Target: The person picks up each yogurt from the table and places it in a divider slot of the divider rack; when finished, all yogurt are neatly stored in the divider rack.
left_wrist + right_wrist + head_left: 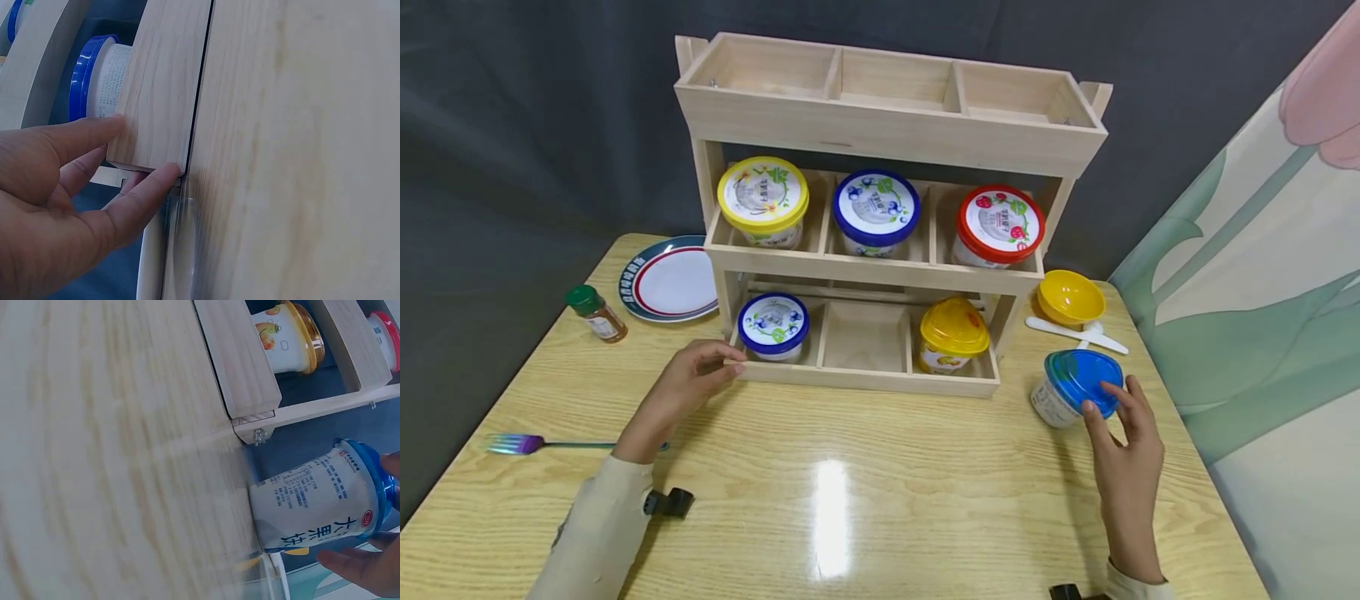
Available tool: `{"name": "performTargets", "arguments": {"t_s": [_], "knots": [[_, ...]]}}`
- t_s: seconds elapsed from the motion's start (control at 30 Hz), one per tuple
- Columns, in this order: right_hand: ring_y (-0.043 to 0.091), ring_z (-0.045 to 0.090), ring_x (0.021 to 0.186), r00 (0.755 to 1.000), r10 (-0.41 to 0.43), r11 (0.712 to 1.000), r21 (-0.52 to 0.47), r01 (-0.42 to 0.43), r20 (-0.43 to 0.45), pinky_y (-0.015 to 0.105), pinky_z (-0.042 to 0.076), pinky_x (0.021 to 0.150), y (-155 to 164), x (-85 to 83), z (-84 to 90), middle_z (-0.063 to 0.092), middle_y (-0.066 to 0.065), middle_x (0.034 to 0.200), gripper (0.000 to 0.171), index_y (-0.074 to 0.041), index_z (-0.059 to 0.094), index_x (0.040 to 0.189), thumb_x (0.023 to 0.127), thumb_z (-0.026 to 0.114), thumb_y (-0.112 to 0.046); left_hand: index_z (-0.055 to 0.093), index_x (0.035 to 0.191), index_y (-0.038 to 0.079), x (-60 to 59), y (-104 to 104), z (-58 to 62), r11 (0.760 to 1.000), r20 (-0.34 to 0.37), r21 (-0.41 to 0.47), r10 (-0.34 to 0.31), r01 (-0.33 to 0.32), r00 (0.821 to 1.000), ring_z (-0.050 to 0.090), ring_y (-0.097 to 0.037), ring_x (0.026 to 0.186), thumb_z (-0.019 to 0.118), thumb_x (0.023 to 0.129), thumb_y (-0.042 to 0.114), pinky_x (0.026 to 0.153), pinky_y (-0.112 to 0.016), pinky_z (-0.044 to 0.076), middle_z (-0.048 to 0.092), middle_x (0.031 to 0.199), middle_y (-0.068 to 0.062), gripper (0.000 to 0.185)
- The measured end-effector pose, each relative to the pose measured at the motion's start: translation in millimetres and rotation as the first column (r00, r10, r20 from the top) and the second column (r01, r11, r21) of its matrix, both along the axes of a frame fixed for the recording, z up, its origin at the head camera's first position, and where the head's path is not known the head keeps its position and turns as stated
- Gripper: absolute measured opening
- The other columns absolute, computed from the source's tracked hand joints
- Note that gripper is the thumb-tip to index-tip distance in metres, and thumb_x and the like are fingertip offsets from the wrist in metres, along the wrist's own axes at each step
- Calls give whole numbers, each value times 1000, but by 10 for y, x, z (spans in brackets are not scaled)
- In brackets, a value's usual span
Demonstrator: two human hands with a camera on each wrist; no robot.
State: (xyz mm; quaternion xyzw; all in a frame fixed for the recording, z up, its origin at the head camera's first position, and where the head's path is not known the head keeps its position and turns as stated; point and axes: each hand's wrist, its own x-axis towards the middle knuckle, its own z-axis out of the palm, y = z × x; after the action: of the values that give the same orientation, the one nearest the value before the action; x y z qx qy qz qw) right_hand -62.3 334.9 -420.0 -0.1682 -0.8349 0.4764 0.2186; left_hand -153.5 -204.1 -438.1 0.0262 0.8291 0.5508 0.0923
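In the head view my left hand (700, 371) is at the lower left corner of a wooden shelf (865, 382). Up close, the left wrist view shows the fingers and thumb of that hand (81, 194) pinching the corner of its front board (159, 87). On the right, a white cup with a blue lid (1082, 379) stands on the table beside the shelf. My right hand (1127, 442) has its thumb and fingers about the lid, as the right wrist view also shows along with the cup's printed side (312, 500); part of that hand is cut off there.
Yellow-lidded (763, 200), blue-lidded (876, 208) and red-lidded (1000, 225) tubs fill the middle tier. Below stand another blue-lidded tub (773, 325) and a yellow cup (953, 333). Around them lie a plate (677, 283), spice jar (597, 315), fork (561, 444), yellow bowl (1070, 298) and white knife (1078, 333).
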Motion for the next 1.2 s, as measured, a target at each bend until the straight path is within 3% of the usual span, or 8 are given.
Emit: {"name": "performTargets", "arguments": {"t_s": [0.1, 0.2, 0.43, 0.6, 0.8, 1.0, 1.07, 1.2], "knots": [[52, 46, 148, 1000, -5, 1000, -6, 5, -4, 11, 50, 87, 22, -30, -30, 35, 9, 175, 45, 3, 59, 149, 109, 69, -16, 68, 131, -5, 3, 1, 6, 1000, 1, -1, 2, -2, 1000, 49, -48, 141, 64, 112, 15, 111, -58, 46, 46, 149, -27, 28], [53, 53, 142, 1000, -14, 1000, -18, 14, -2, 2, 46, 78, 23, -45, -56, 36, 9, 174, 42, 4, 59, 145, 108, 69, -14, 68, 130, -5, 1, 7, 10, 1000, -3, -3, 2, -2, 1000, 49, -48, 140, 64, 112, 14, 111, -57, 46, 46, 148, -27, 27], [54, 58, 136, 999, -32, 999, -16, 31, -20, 6, 48, 87, -9, -30, -55, 38, 9, 173, 30, 5, 60, 130, 107, 71, -11, 69, 128, -5, 6, 13, 9, 1000, -26, -10, -9, 8, 1000, 53, -43, 135, 64, 111, 12, 102, -41, 49, 49, 144, -26, 25], [54, 56, 137, 996, -5, 1000, 1, 5, -93, 9, 49, 90, -72, 2, 1, 40, 9, 172, 29, 10, 59, 128, 105, 71, -2, 68, 129, -4, 12, 14, 18, 1000, -6, 10, -2, 2, 1000, 49, -46, 138, 63, 112, 14, 109, -54, 46, 47, 146, -26, 25], [57, 46, 145, 976, 48, 993, -91, -69, -213, 13, 50, 94, -312, 112, 173, 39, 14, 172, 28, 16, 58, 126, 101, 69, 10, 68, 129, -5, 13, 5, 24, 1000, 2, 18, -4, 4, 1000, 47, -48, 141, 63, 112, 14, 111, -60, 44, 45, 148, -27, 26], [50, 44, 151, 943, 154, 982, -61, -180, -295, 18, 51, 97, -637, 254, 362, 42, 9, 171, 29, 18, 59, 124, 97, 68, 20, 68, 129, -5, 7, 4, 16, 1000, -3, 7, -1, 1, 1000, 50, -47, 139, 63, 112, 13, 110, -57, 46, 46, 147, -27, 26], [48, 45, 150, 916, 215, 970, -36, -241, -339, 20, 51, 98, -734, 281, 402, 43, 10, 171, 31, 19, 60, 123, 94, 67, 24, 68, 129, -6, 4, 4, 13, 1000, -2, 8, -1, 1, 1000, 50, -47, 139, 63, 112, 13, 110, -56, 46, 46, 147, -27, 26], [46, 42, 153, 838, 343, 926, 6, -376, -425, 24, 51, 100, -903, 275, 464, 42, 18, 170, 35, 21, 60, 119, 87, 67, 32, 68, 129, -6, 4, 7, 15, 1000, -1, 2, -2, 2, 1000, 51, -47, 138, 64, 112, 14, 107, -52, 47, 47, 146, -26, 27]]}}
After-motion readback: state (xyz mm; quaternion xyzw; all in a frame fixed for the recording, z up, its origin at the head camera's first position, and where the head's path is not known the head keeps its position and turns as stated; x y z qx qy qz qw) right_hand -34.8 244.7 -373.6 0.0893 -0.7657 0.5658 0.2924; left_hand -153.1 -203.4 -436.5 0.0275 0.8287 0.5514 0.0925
